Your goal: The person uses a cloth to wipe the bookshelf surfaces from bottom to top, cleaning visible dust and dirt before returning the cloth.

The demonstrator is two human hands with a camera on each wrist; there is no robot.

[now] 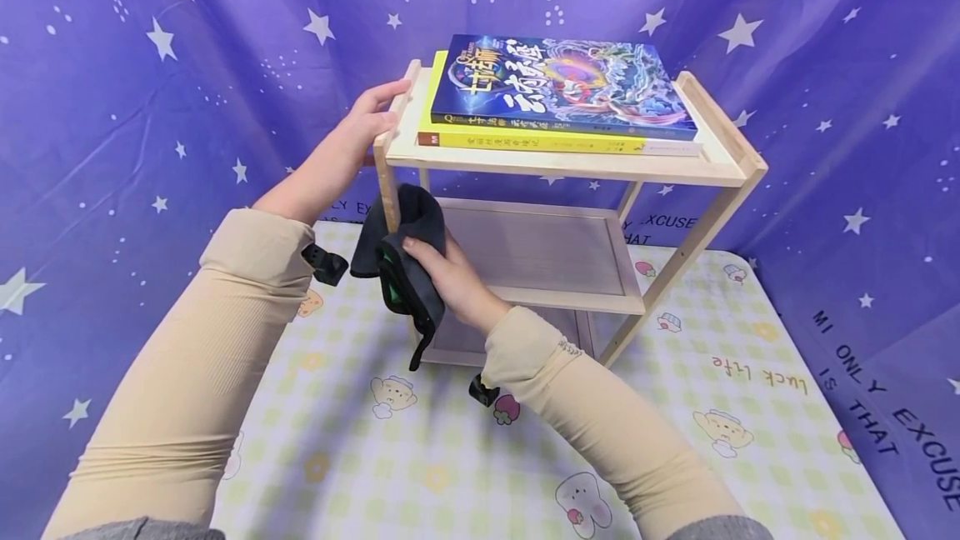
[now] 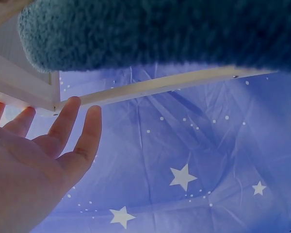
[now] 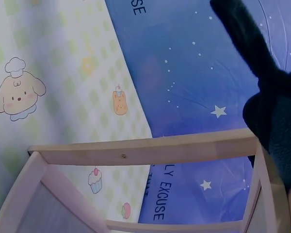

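Note:
My right hand [image 1: 461,277] grips a bunched dark grey cloth [image 1: 423,232] with black edging and a bit of green inside, thumb on top. The cloth is against the front left leg of a small wooden shelf rack [image 1: 562,161], and a narrow black strip hangs from it. In the left wrist view the fuzzy cloth [image 2: 150,36] spans the top; in the right wrist view it [image 3: 281,121] is at the right edge. My left hand [image 1: 360,127] rests at the rack's top left side. Its fingers [image 2: 89,131] are nearly straight, tips right at the wooden frame.
A blue illustrated book [image 1: 562,86] lies on a yellow book [image 1: 525,142] on the rack's top board. Two lower shelves sit below. The rack stands on a table with a green checked cover [image 1: 487,473]. Purple starry curtains [image 1: 247,40] surround it behind and at the sides.

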